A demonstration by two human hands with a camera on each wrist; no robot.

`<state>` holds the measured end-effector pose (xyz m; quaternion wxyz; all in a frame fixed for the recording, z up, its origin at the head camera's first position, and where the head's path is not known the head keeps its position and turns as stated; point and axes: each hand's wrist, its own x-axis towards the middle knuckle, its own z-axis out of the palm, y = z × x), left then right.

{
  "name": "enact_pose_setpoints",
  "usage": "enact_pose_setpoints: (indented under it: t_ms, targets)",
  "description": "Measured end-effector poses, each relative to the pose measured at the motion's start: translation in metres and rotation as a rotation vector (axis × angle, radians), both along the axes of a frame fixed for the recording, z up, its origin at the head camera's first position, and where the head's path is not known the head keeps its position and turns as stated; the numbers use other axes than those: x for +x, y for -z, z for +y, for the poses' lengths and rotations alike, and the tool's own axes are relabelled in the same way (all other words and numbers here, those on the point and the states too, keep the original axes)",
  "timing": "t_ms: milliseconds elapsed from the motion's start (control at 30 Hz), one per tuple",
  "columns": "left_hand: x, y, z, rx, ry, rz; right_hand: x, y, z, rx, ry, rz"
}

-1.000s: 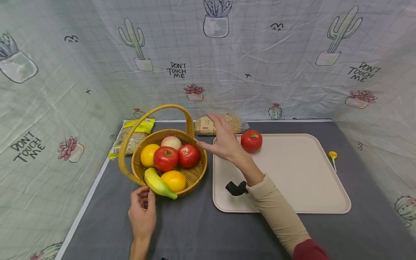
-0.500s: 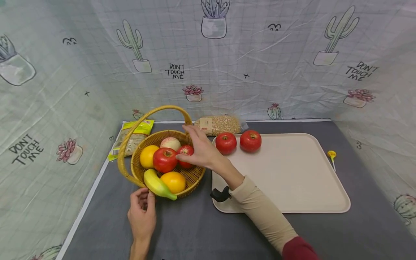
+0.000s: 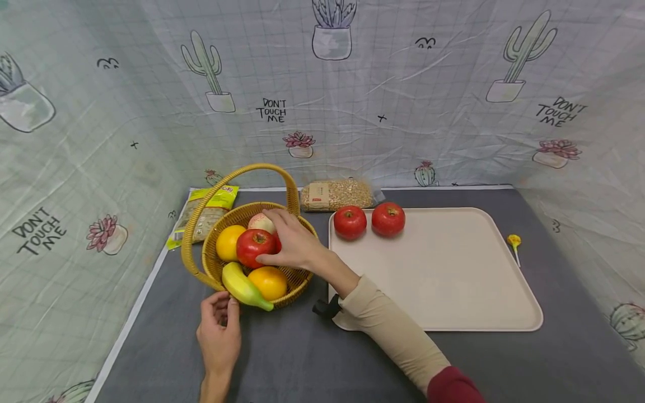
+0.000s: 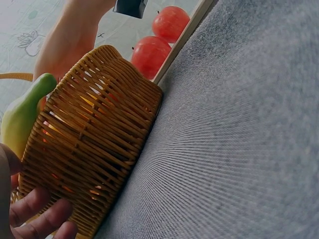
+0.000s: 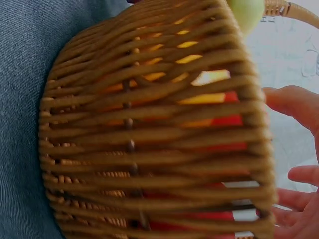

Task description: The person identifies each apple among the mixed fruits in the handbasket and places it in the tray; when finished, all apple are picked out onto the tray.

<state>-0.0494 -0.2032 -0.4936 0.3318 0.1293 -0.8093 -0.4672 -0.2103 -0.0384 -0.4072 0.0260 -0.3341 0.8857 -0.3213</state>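
Note:
In the head view, a yellow wicker basket (image 3: 298,288) with an arched handle holds a banana (image 3: 243,284), two orange fruits (image 3: 269,282), a pale speckled peach (image 3: 259,221) and a red apple (image 3: 252,249). My left hand (image 3: 219,330) grips the basket's near rim beside the banana, thumb over the rim and fingers against the outside weave. Reaching into the basket from the right, my right hand (image 3: 297,246) has its thumb tip at the red apple and its fingers spread over the peach. It mostly hides a second red fruit beneath.
Two more red apples (image 3: 350,223) sit at the far left corner of a beige tray (image 3: 438,268). Behind the basket lie a yellow-edged bag (image 3: 201,215) and a clear bag of grain (image 3: 345,194). A yellow-headed stick (image 3: 514,242) lies right of the tray.
My right hand has moved left from above the tray's left edge into the basket, toward the red apple. My left hand stays at the basket's rim.

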Motion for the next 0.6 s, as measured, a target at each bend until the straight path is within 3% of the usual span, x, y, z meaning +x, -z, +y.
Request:
enact_pose_setpoints:
  t_ms: [600]
  targets:
    - [0.000,0.001,0.000,-0.019,-0.026,-0.050,0.000,0.016,-0.022,0.097,-0.054,-0.039]
